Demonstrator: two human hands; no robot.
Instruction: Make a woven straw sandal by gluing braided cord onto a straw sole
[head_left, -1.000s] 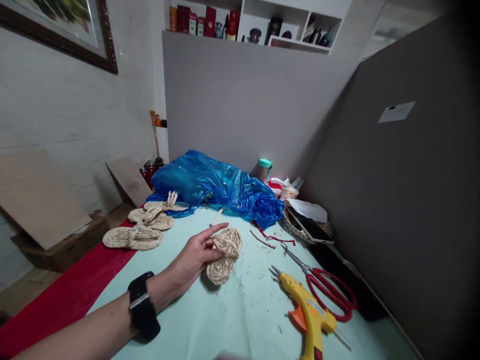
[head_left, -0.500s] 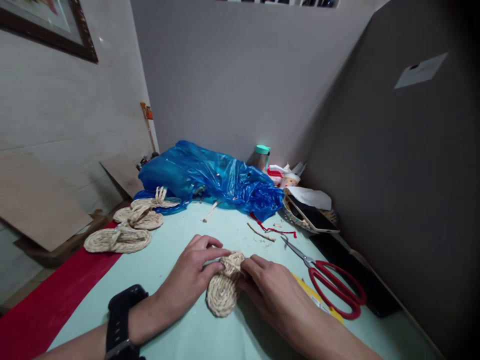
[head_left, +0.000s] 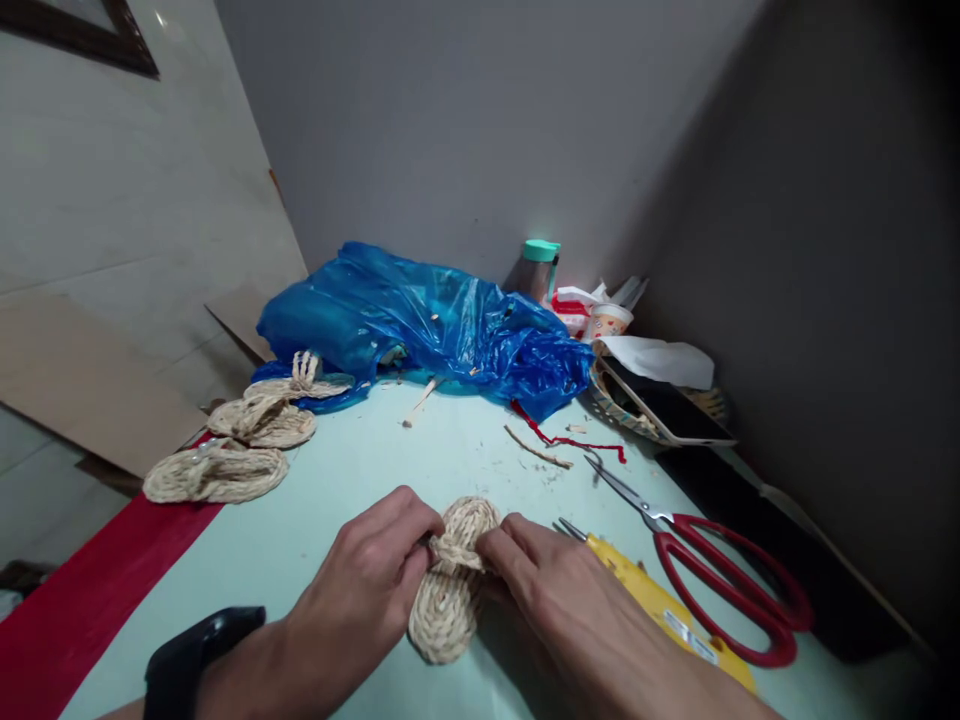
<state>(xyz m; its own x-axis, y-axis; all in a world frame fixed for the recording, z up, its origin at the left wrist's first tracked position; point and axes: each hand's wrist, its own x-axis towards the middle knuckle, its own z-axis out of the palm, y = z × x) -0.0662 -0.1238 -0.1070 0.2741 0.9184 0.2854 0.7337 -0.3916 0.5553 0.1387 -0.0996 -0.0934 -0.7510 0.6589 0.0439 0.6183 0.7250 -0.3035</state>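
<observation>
A small woven straw sandal (head_left: pixel 444 618) lies in front of me, its sole made of coiled braid with a braided strap across the middle. My left hand (head_left: pixel 382 565) pinches the strap's left end at the sole's edge. On the other side, my right hand (head_left: pixel 536 575) has its fingers closed on the strap's right end. Both sets of fingertips are partly hidden behind the knuckles and the sandal. Beneath and beyond my right forearm rests a yellow-handled tool (head_left: pixel 652 600) with a metal tip. Red-handled scissors (head_left: pixel 720 570) lie right of it.
Several finished-looking straw sandals (head_left: pixel 217 475) sit at the left by a red cloth strip (head_left: pixel 112 580). A crumpled blue plastic bag (head_left: pixel 420 320) lies at the back. Behind right are a flask (head_left: pixel 538 270), a paper cup (head_left: pixel 607 322) and a basket holding a phone (head_left: pixel 667 405). Red cord (head_left: pixel 570 440) lies nearer.
My left hand's fingers, spread on the sandal before, have curled in to pinch the strap's left end. My right hand stays on the right end. The camera view has tilted down and moved closer.
</observation>
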